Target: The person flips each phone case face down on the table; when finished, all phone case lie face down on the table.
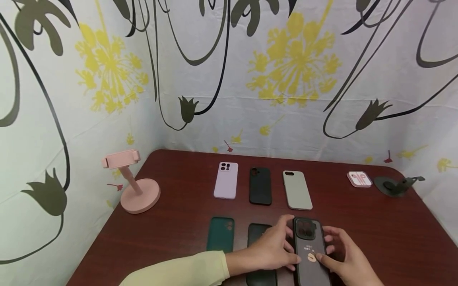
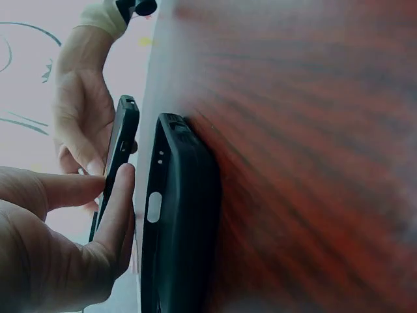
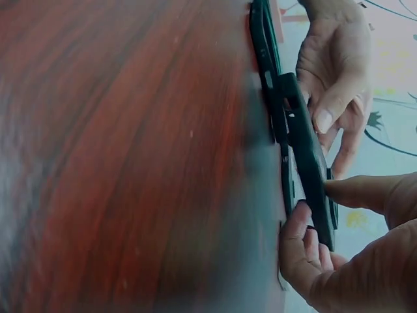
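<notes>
Two-handed hold: gripped one black-framed case (image 1: 303, 248) along both long edges.
Left hand (image 1: 270, 248): pinched left edge, thumb against fingers.
Right hand (image 1: 347, 254): grasped right edge, thumb on back, fingers underneath.
Case position: sat between both hands, back up, raised off the table (image 1: 179, 226).
Handling: probably called for light, even edge pressure; could have twisted if pulled harder by either hand.
Camera surround (image 1: 305, 229): likely best left unpressed.
Dark case (image 1: 262, 278): lay beneath left hand, partly hidden; probably needed clearance.
Teal case (image 1: 220, 238): lay left of left hand, partly behind sleeve (image 1: 186, 270).
Lilac case (image 1: 226, 180), black case (image 1: 260, 186), pale green case (image 1: 297, 190): lay in a row beyond both hands.
Pink stand (image 1: 141, 196): stood well left of left hand.
Pink-and-white square (image 1: 359, 179), dark stand (image 1: 391, 186): sat beyond right hand.
Tabletop: ran under both hands, reddish-brown.
Printed cloth (image 1: 222, 79): hung beyond, yellow flowers on white.
</notes>
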`<state>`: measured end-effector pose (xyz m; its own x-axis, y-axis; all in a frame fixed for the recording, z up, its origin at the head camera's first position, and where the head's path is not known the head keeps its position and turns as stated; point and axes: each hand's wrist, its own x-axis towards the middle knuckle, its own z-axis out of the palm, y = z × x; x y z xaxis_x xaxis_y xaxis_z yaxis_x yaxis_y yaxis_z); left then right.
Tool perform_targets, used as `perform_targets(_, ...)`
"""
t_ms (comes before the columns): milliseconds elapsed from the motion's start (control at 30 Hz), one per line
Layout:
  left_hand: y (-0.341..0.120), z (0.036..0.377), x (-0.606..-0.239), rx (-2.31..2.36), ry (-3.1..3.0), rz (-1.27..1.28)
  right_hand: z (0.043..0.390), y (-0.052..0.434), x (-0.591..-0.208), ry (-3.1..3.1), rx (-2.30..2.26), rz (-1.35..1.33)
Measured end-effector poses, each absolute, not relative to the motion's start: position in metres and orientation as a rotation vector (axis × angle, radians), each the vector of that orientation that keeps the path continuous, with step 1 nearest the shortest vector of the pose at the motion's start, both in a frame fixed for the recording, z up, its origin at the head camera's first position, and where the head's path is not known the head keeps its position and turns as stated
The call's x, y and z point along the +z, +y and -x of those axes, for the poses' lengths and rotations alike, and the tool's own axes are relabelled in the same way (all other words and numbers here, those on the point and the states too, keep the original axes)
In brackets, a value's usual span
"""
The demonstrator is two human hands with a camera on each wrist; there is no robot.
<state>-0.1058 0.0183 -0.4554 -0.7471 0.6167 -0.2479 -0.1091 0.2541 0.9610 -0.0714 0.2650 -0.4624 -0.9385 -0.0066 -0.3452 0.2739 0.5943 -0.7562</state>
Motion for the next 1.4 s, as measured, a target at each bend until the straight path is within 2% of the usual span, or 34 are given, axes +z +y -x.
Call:
perform_targets(400, 0.030, 0.111, -0.459, 1.336, 2.200, -0.608, 0.078, 0.279, -0.470, 2.592, -1.132, -0.105)
perform_targets(833, 0.043, 0.116, -0.459, 1.375, 2.130, -0.527, 0.082, 0.284, -0.477, 2.663, -1.000, -0.015)
perform_targets(1100, 0.045, 0.123, -0.457, 1.272, 2.192, -0.501, 0.083, 0.279, -0.475, 2.663, -0.959, -0.031)
perform_targets(1400, 0.046, 0.124, -0.457, 1.031, 2.301, -0.582, 0.084, 0.281, -0.479, 2.669, -0.895, -0.020)
